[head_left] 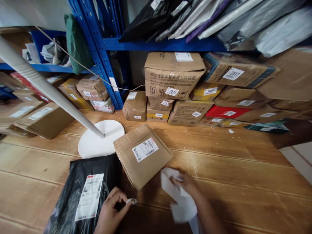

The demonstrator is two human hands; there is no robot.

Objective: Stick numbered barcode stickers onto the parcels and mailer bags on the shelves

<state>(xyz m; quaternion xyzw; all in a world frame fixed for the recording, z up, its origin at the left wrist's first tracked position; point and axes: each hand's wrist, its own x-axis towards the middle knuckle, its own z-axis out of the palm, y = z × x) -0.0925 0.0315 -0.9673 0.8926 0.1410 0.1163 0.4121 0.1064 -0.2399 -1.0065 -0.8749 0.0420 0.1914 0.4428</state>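
My left hand [113,208] is closed in a pinch at the lower middle, with a small crumpled bit of paper [132,201] at its fingertips. Under and beside it lies a black plastic parcel [64,195] with a white shipping label [90,196]. My right hand [186,185], blurred by motion, grips a white paper strip [181,204] that curls down below the fingers. Just beyond both hands a brown cardboard box [141,165] rests on the wooden floor, its shipping label [145,149] facing up.
A white pole on a round base [113,128] stands behind the black parcel. Numbered cartons [174,73] are stacked beneath a blue metal shelf [180,44] loaded with bagged parcels [234,22]. More boxes [48,120] sit at the left, and a white edge [298,159] juts in at the right.
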